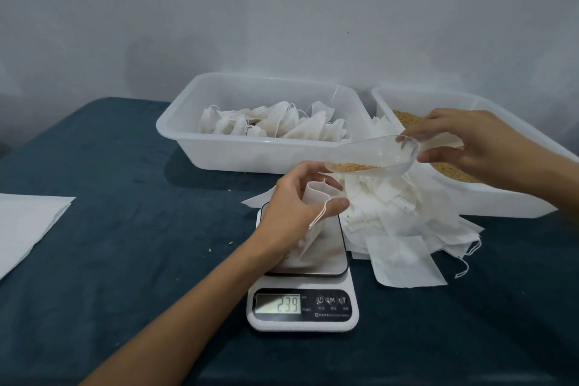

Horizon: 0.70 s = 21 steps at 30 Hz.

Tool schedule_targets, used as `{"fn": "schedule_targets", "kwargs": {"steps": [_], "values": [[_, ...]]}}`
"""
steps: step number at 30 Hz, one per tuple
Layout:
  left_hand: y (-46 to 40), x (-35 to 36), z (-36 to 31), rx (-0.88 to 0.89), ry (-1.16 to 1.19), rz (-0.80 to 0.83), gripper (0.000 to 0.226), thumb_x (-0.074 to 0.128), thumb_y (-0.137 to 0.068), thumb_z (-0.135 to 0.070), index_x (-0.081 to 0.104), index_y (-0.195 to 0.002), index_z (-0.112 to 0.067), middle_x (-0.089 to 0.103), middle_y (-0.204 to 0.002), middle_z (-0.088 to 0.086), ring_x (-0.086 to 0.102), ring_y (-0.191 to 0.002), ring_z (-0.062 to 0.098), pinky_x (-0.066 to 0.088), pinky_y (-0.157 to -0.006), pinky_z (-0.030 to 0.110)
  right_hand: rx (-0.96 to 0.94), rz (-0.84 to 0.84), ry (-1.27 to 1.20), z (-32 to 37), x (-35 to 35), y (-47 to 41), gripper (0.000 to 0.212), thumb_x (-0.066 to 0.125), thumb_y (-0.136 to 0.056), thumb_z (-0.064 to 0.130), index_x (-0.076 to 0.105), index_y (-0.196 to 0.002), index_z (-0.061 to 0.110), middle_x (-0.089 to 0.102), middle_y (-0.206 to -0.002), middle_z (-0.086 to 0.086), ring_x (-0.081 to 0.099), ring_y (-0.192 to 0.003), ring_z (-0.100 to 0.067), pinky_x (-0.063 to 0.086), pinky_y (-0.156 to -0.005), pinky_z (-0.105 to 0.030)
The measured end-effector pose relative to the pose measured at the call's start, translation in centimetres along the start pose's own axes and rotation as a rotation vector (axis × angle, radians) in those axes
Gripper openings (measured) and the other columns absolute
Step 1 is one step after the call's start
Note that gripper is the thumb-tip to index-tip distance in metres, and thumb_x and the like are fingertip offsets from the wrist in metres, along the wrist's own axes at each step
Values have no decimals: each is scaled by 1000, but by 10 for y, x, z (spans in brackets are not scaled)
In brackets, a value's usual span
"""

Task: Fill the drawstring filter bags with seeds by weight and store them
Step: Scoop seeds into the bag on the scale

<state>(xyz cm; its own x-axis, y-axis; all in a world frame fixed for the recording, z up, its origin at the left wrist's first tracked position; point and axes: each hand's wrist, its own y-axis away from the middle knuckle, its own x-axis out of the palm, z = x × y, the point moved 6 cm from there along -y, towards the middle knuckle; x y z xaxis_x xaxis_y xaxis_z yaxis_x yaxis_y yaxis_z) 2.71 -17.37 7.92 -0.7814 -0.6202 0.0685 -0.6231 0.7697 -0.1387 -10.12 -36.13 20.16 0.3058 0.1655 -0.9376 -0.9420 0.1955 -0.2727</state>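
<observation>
Our left hand (pixel 289 200) pinches a filter bag (pixel 313 216) open over the scale (pixel 302 307), which reads 239; at two o'clock our right hand (pixel 463 147), grip pinching the scoop (pixel 372 155), tips seeds (pixel 355 167) toward its mouth for weighing

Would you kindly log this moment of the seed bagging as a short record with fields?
left hand: holds the filter bag open over the scale
right hand: holds the clear scoop, seeds at its tip
scale display: 239, decimal point unclear
left tub: filled bags
right tub: loose seeds
empty bags: piled right of scale
</observation>
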Motion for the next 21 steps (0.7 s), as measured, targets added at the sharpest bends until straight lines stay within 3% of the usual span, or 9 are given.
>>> {"fn": "schedule_targets", "kwargs": {"steps": [4,9,12,17,21], "values": [[-1,-1,0,3,-13,-6,47,85,-81,-2,66,-122,-12,75,-106,5,71,-89,10,57,-80,23,-11,-7,-4,-2,2,-1,34,75,-87,7,73,-117,21,64,-101,15,54,-95,17,33,-80,0],[-2,-6,3,-14,-29,-38,36,81,-88,-9,67,-119,-20,79,-101,-2,75,-92,11,57,-80,19,51,-41,-52,-28,1,-4,25,73,-89,14,72,-112,25,68,-105,12,59,-100,7,39,-87,-8],[-3,-7,4,-36,-34,-46,31,80,-90,-13,67,-117,-24,79,-103,-1,76,-97,13,57,-81,17,227,-90,-14,-73,-1,-4,19,72,-90,21,70,-109,20,70,-100,6,63,-96,-16,47,-87,-36],[-3,-4,4,-24,-81,-39,38,83,-87,-15,67,-119,-27,77,-102,-7,75,-94,12,58,-84,25,623,-153,106,-164,4,14,26,76,-88,26,68,-105,9,68,-99,-5,62,-92,-28,48,-83,-41],[-2,-8,8,-25,-100,-48,37,82,-88,-16,67,-120,-28,78,-103,-9,75,-94,9,56,-75,18,773,3,212,-197,33,19,28,77,-87,24,69,-102,1,71,-103,-20,64,-92,-35,52,-84,-46]]}}
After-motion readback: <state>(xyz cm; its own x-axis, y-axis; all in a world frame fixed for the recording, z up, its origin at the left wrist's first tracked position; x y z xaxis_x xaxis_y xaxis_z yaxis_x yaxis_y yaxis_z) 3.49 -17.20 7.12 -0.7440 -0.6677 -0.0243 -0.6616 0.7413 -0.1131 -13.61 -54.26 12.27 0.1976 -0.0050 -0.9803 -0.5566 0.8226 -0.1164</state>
